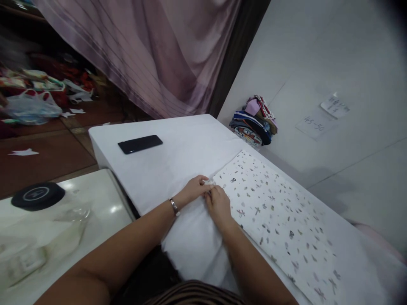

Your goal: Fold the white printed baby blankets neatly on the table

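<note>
Fingers of left hand [196,188] and right hand [218,205] close together, pinched on bunched edge of white fabric [199,237]; exact grip of each fingertip too small to tell. Silver band [174,207] on left wrist. White fabric hangs in folds between forearms, at near side of white bench [190,131]. Just right of hands, printed cloth [270,207] lies flat along bench. Beyond left hand, black phone [140,144] on bench. Farther, stacked folded clothes [254,123] near wall; pink curtain [159,51] behind bench.
</note>
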Available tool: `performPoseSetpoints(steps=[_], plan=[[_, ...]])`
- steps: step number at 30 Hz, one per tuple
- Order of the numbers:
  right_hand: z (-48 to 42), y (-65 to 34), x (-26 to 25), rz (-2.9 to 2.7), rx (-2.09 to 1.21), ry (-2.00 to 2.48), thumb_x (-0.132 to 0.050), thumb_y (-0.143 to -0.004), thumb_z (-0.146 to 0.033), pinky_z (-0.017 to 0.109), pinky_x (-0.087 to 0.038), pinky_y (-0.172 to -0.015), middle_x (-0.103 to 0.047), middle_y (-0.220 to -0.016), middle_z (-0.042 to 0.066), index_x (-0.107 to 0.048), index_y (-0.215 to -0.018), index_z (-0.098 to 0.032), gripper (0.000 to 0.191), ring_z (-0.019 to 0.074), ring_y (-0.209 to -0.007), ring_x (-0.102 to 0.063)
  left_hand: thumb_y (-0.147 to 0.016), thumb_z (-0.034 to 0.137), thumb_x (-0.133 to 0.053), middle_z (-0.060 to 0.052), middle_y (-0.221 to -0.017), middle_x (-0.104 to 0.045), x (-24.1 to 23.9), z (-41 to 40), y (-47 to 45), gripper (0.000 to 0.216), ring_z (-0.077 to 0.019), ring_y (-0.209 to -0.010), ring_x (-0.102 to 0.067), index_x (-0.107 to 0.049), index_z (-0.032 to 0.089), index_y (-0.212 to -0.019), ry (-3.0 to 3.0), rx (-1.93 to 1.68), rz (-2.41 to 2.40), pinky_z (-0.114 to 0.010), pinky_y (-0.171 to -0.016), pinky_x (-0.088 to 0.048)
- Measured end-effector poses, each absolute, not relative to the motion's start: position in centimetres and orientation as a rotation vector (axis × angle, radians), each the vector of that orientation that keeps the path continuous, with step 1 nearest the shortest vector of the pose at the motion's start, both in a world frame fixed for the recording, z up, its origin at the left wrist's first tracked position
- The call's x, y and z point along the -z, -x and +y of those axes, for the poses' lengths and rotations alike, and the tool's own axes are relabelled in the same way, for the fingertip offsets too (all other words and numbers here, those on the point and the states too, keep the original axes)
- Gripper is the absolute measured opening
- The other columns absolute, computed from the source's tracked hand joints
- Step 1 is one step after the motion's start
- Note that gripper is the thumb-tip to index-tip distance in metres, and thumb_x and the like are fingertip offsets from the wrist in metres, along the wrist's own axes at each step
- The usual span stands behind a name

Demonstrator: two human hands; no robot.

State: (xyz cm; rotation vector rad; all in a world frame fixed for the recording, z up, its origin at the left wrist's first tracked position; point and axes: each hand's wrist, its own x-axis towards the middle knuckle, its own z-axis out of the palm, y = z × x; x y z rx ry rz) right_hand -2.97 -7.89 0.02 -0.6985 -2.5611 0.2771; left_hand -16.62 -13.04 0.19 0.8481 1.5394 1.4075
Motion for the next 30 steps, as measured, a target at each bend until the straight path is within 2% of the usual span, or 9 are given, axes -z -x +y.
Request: performPoseSetpoints(steps=[5,10,13,17,22,26,30], plan=[[-7.9,2.8,-0.3,-2.49,-0.509,0.65,-0.044,-0.078,-0.007,0.033,-0.048,-0.082,-0.06,-0.095,0.007,-0.06,-0.095,-0.018,0.026,0.0201,-0.091,-0.055,-0.065,0.04,-0.07,0.003,-0.071,-0.056,0.1,-13.0,16.9,0.049,-0.0135,-0.063,-0.059,-0.054,0.017,-0.105,-0.9,-1.398,1.516,-0.028,-0.062,-0.05],[-7.5,2.7,-0.3,-2.488,-0.574,0.638,-0.044,-0.07,-0.001,0.032,-0.047,-0.086,-0.061,-0.098,0.004,-0.059,-0.097,-0.02,0.037,0.0185,-0.096,-0.055,-0.06,0.042,-0.072,0.001,-0.075,-0.06,0.4,-12.9,17.6,0.056,-0.0158,-0.072,-0.06,-0.054,0.017,-0.107,-0.993,-1.355,1.462,-0.029,-0.065,-0.052],[-7.2,2.8,-0.5,-2.532,-0.56,0.675,-0.047,-0.071,-0.002,0.03,-0.047,-0.086,-0.061,-0.101,0.003,-0.059,-0.099,-0.021,0.036,0.0179,-0.098,-0.056,-0.055,0.041,-0.074,0.002,-0.073,-0.061,0.3,-12.6,18.1,0.061,-0.0148,-0.068,-0.06,-0.055,0.017,-0.108,-1.056,-1.313,1.499,-0.028,-0.063,-0.051],[-7.0,2.9,-0.8,-2.607,-0.499,0.719,-0.051,-0.075,-0.009,0.03,-0.046,-0.089,-0.062,-0.104,0.004,-0.057,-0.102,-0.02,0.03,0.0186,-0.1,-0.055,-0.052,0.039,-0.072,0.004,-0.07,-0.059,-0.4,-12.2,17.8,0.053,-0.0137,-0.066,-0.059,-0.057,0.018,-0.1,-0.984,-1.277,1.626,-0.026,-0.063,-0.05],[-7.7,0.8,-1.2,-2.632,-0.409,0.665,-0.05,-0.077,-0.011,0.03,-0.043,-0.095,-0.06,-0.112,0.006,-0.051,-0.115,-0.019,0.039,0.0182,-0.106,-0.053,-0.057,0.026,-0.064,0.005,-0.064,-0.057,-0.9,-11.6,17.3,0.043,-0.0134,-0.059,-0.057,-0.059,0.018,-0.099,-0.883,-1.222,1.825,-0.025,-0.06,-0.048],[-8.3,-5.0,-1.4,-2.615,-0.321,0.696,-0.047,-0.079,-0.011,0.03,-0.042,-0.098,-0.059,-0.117,0.006,-0.05,-0.119,-0.018,0.041,0.0176,-0.11,-0.051,-0.063,0.022,-0.061,0.002,-0.063,-0.06,-0.9,-11.6,17.3,0.045,-0.0162,-0.064,-0.059,-0.058,0.016,-0.107,-0.925,-1.13,2.001,-0.028,-0.065,-0.047],[-8.6,-14.5,-1.1,-2.55,-0.218,0.891,-0.039,-0.083,-0.011,0.031,-0.042,-0.098,-0.059,-0.118,0.009,-0.056,-0.115,-0.016,0.037,0.0181,-0.111,-0.053,-0.067,0.024,-0.059,-0.001,-0.073,-0.065,-1.3,-12.0,16.7,0.043,-0.0186,-0.067,-0.061,-0.06,0.017,-0.109,-1.074,-1.076,2.146,-0.032,-0.071,-0.048]])
